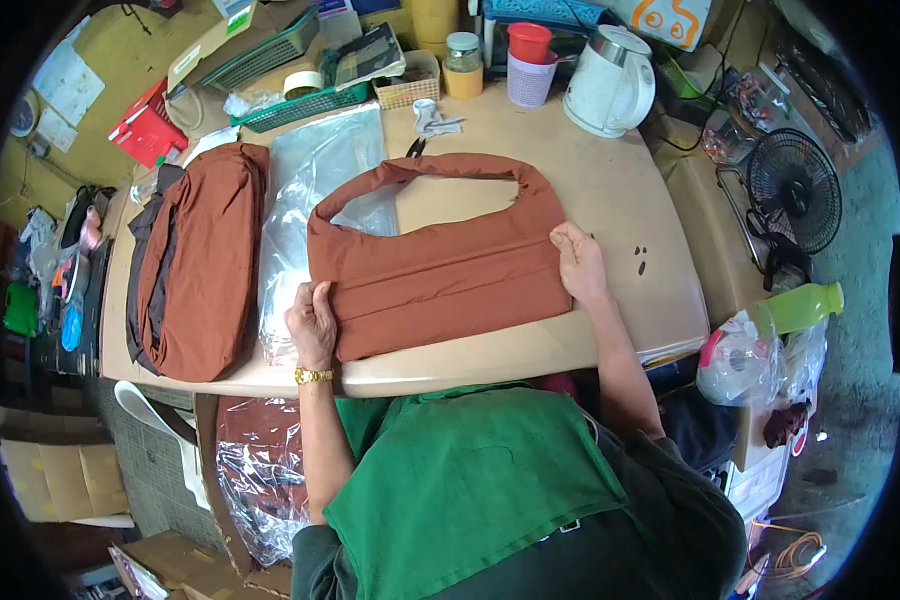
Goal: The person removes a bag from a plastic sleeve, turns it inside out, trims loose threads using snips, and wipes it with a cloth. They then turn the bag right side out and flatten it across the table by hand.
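Holds one rust-brown bag (445, 275) flat on the counter (625, 190), directly between two hands set well apart, each clamped on one end: left hand (311, 325) at the near left corner, right hand (579, 263) farther up the right edge. One broad strap (420, 168) on the bag, arched beyond both hands. Left of the left hand, one pile (208, 270) of rust-brown and dark fabric, number of layers impossible to tell. Between pile and bag, one clear plastic sheet (282, 190), partly under the strap. Among containers farther beyond the hands, one green basket (295, 112) with one roll of tape (303, 84) in it; one woven box (410, 92), contents unclear; one jar (462, 55); one lilac perforated cup (531, 84) with one red cup (529, 43) in its mouth; one white kettle (608, 82), beyond the right hand. Nearer the body than the left hand, below counter level, one carton (210, 455) with rust-brown material (260, 445) under clear wrap. Left forearm reaching nearly straight ahead, thumb along the bag's edge, one gold watch (314, 376) round the wrist; right forearm slanting inward, thumb over the fabric, fingertips partly hidden.
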The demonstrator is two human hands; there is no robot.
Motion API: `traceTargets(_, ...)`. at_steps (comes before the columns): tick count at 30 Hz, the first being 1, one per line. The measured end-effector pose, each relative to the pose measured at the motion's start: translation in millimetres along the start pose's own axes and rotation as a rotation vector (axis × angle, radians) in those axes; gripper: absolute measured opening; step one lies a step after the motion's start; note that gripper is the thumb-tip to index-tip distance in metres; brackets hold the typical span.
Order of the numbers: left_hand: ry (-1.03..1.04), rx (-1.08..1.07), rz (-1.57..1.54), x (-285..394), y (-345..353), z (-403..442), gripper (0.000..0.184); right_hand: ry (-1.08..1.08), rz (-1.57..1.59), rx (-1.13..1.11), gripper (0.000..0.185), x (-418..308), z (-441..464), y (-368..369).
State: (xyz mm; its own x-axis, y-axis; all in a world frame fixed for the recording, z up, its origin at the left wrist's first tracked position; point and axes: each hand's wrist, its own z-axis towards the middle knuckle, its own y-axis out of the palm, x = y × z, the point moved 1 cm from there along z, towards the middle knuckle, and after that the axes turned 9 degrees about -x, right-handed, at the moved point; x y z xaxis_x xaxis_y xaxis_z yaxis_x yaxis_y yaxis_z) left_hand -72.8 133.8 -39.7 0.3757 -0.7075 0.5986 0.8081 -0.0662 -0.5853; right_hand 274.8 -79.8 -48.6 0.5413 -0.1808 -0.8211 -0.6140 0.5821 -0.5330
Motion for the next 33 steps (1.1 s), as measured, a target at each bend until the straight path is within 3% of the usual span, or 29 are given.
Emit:
traceTargets(4, -0.144, -0.138, -0.042, -2, -5, 2, 0.011, 0.081, 0.011, -0.064, 0.009, -6, -7, -7)
traceTargets(6, -0.237, -0.035, 0.133, 34, -18, 14, 0.026, -0.097, -0.460, 0.233, 0.024, -34, -11, -13)
traceTargets(8, 0.150, -0.051, 0.225, 85, -6, 18, 0.052, -0.235, -0.570, 0.269, 0.048, -73, -17, 6)
traceTargets(10, 0.274, -0.523, 0.267, 134, 15, 3, 0.059, -0.408, -0.646, -0.078, 0.065, -110, -30, 35)
traceTargets(11, 0.270, -0.522, 0.267, 128, 16, 1, 0.059, -0.498, -0.684, -0.125, 0.068, -107, -41, 53)
traceTargets(12, 0.216, -0.498, 0.338, 110, 18, -1, 0.058, -0.498, -0.683, -0.127, 0.068, -103, -39, 43)
traceTargets(13, 0.165, -0.473, 0.409, 86, 19, -3, 0.056, -0.296, -0.827, -0.090, 0.067, -90, -34, 18)
traceTargets(14, -0.049, -0.340, 0.009, 43, 7, -8, 0.056, -0.092, -0.964, -0.043, 0.066, -73, -27, -9)
traceTargets(15, -0.128, -0.135, 0.542, 49, -25, -4, 0.053, -0.105, -0.936, 0.164, 0.061, -27, -26, -40)
traceTargets(16, -0.125, 0.031, 0.740, 10, -40, -11, 0.049, -0.112, -0.903, 0.360, 0.056, 11, -27, -57)
traceTargets(17, 0.001, 0.172, 0.587, 9, -55, -6, 0.041, -0.106, -0.905, 0.353, 0.056, 9, -27, -59)
traceTargets(19, -0.060, 0.077, 0.454, 16, -55, -4, 0.039, -0.060, -0.334, 0.375, 0.039, 1, -22, -68)
traceTargets(20, -0.112, -0.011, 0.320, 20, -52, -2, 0.040, -0.064, -0.336, 0.374, 0.039, -9, -22, -66)
traceTargets(21, -0.151, -0.042, 0.262, 31, -44, -1, 0.037, 0.129, -0.436, 0.115, 0.032, -22, -22, -56)
traceTargets(22, -0.337, -0.294, 0.289, 44, -46, 1, 0.035, 0.323, -0.527, -0.143, 0.027, -30, -23, -47)
traceTargets(24, -0.426, -0.487, 0.409, 20, -36, -22, 0.038, 0.225, -0.610, -0.089, 0.026, -33, -40, -38)
traceTargets(25, -0.419, -0.486, 0.405, 19, -34, -28, 0.038, 0.124, -0.692, -0.050, 0.027, -32, -45, -33)
traceTargets(26, -0.499, -0.455, 0.179, 17, -33, -35, 0.037, 0.129, -0.692, -0.047, 0.027, -28, -45, -29)
traceTargets(27, -0.579, -0.422, -0.046, 16, -31, -41, 0.036, 0.142, -0.543, -0.021, 0.027, -23, -48, -24)
traceTargets(28, -0.584, -0.428, -0.044, 14, -28, -44, 0.036, 0.153, -0.393, 0.002, 0.027, -17, -50, -19)
traceTargets(29, -0.603, -0.348, -0.236, 11, -23, -46, 0.031, 0.153, -0.392, -0.004, 0.027, -10, -50, -15)
traceTargets(31, -0.618, -0.227, -0.460, 6, -17, -48, 0.020, 0.224, 0.260, -0.018, 0.021, -4, -43, -7)
traceTargets(33, -0.601, -0.172, -0.636, 1, -12, -53, 0.021, 0.260, 0.384, -0.031, 0.021, -11, -44, -11)
